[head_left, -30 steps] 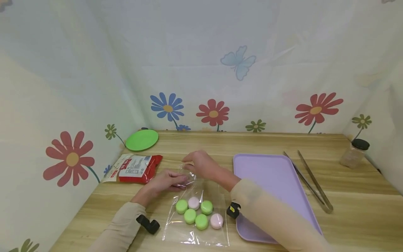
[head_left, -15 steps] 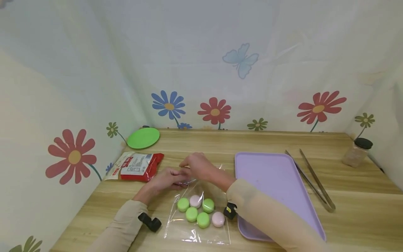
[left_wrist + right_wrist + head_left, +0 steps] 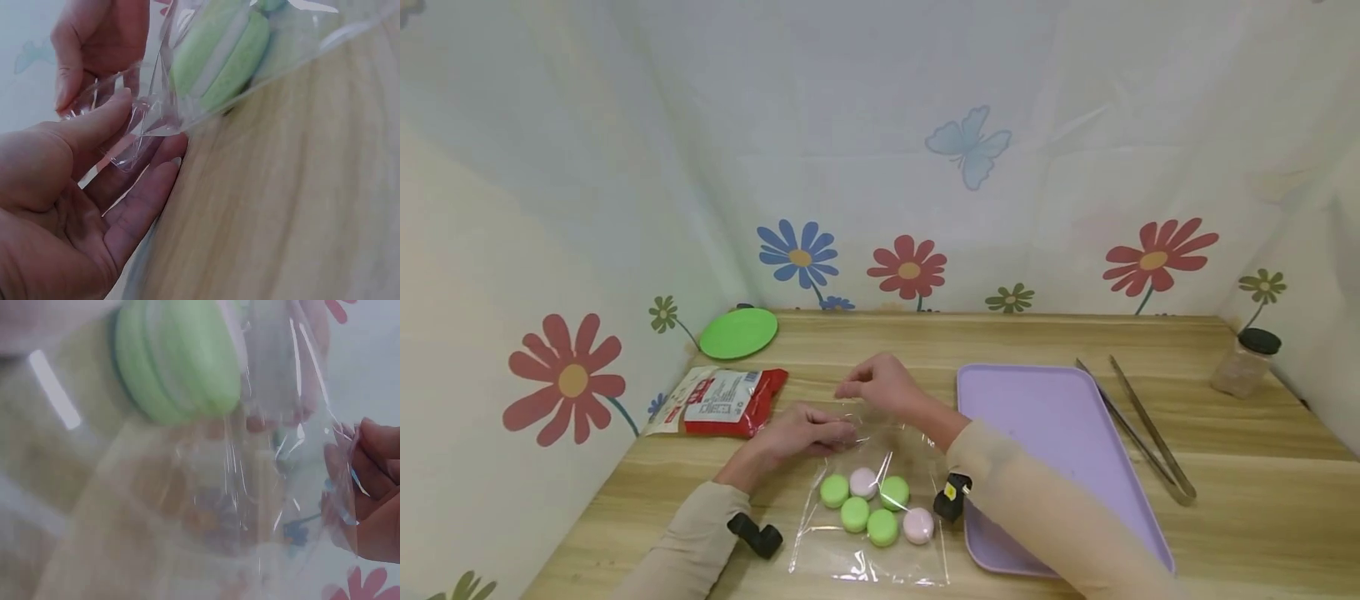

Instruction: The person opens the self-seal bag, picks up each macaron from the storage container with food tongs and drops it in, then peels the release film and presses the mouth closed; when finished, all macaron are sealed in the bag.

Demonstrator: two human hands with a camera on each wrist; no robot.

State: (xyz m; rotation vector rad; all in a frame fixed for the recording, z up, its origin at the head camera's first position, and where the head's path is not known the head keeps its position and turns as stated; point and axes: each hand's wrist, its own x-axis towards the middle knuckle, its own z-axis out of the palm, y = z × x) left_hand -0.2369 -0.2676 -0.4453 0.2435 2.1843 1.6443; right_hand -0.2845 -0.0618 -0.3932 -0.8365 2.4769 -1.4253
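Note:
A clear plastic bag (image 3: 820, 567) lies flat on the table with several green macarons (image 3: 882, 527) and two pink macarons (image 3: 918, 526) inside. At its far, crumpled end, my left hand (image 3: 805, 432) pinches the film under the thumb, as the left wrist view shows, its other fingers spread beneath. Just beyond and to the right, my right hand (image 3: 883, 387) reaches across the bag. In the right wrist view its fingertips (image 3: 369, 431) pinch the edge of the film, which stretches between the hands. One green macaron (image 3: 219, 53) appears close up through the plastic.
A lilac tray (image 3: 1037, 433) sits right of the bag, partly under the right sleeve, with metal tongs (image 3: 1150, 442) beside it. A jar with a black lid (image 3: 1243, 367) stands far right. A red-and-white packet (image 3: 718, 402) and a green plate (image 3: 739, 333) lie at left.
My right hand moved in against the left at the bag's end, then lifted back away from it. My left hand stays at the bag; the macarons keep their arrangement.

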